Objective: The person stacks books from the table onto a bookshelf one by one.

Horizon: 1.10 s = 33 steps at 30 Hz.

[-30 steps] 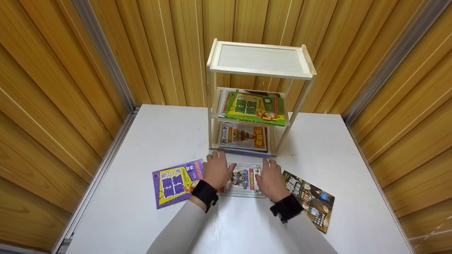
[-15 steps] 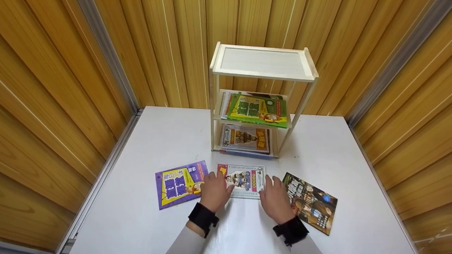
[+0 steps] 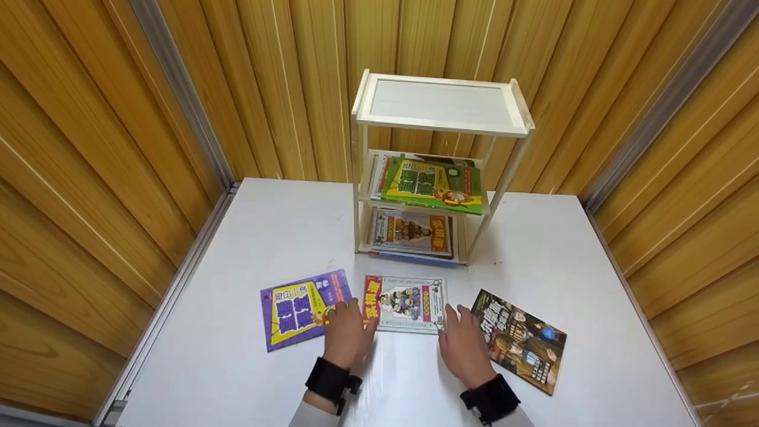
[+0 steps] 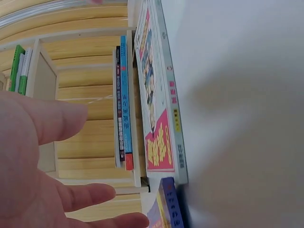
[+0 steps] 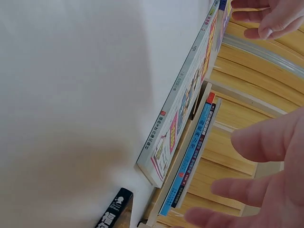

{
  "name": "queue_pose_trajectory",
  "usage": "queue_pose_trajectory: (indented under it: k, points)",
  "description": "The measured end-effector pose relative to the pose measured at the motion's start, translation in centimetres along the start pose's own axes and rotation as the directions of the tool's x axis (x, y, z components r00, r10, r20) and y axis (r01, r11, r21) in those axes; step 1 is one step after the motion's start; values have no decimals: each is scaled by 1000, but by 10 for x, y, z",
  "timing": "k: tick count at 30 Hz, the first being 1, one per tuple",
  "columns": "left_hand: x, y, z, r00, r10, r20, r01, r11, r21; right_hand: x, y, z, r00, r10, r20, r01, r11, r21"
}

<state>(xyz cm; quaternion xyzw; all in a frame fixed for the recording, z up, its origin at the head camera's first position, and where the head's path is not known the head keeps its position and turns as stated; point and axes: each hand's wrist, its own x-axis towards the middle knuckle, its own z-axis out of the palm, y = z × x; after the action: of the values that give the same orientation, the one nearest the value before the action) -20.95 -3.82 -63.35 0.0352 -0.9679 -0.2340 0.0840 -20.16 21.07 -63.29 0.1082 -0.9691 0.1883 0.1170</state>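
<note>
A white and pink comic-style book [image 3: 409,303] lies flat on the white table between both hands, its spine facing the person. My left hand [image 3: 347,336] is near its left end, fingers relaxed and overlapping the corner of a purple and yellow book [image 3: 296,309] in the head view. At the opposite end hovers my right hand [image 3: 465,344], fingers loosely extended and fingertips right by the cover's edge. In the left wrist view, the left thumb and fingers [image 4: 92,195] are spread apart. The right wrist view likewise shows spread fingers [image 5: 240,192], holding nothing.
A dark book with pictured figures [image 3: 525,341] lies slanted at the right. Behind stands a small wooden shelf [image 3: 442,104], with a green book [image 3: 436,184] on its middle tier and stacked books [image 3: 412,231] below. Wood-grain panels [image 3: 284,89] enclose the table [image 3: 284,219].
Both hands have drawn back toward the person, and the left one has moved left off the white book. The view has shifted slightly. The books have stayed in place.
</note>
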Motion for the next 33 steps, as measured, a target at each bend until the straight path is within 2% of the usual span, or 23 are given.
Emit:
queue_pose_trajectory:
  k: [6, 17, 23, 27, 33]
  points:
    - [1, -6, 0, 999, -31, 10, 31, 999, -30, -1, 5, -2, 999, 36, 5, -37, 999, 27]
    - [1, -6, 1, 998, -58, 7, 58, 998, -18, 3, 7, 0, 997, 77, -16, -77, 996, 35]
    - [1, -5, 2, 999, -39, 6, 39, 999, -12, 13, 5, -1, 993, 117, -1, -117, 989, 87]
    - [5, -1, 5, 999, -38, 8, 38, 999, -11, 24, 7, 1, 984, 175, 40, -179, 976, 124]
    - [12, 7, 10, 996, -89, 28, 90, 996, -26, 39, 7, 8, 959, 263, 101, -276, 951, 138]
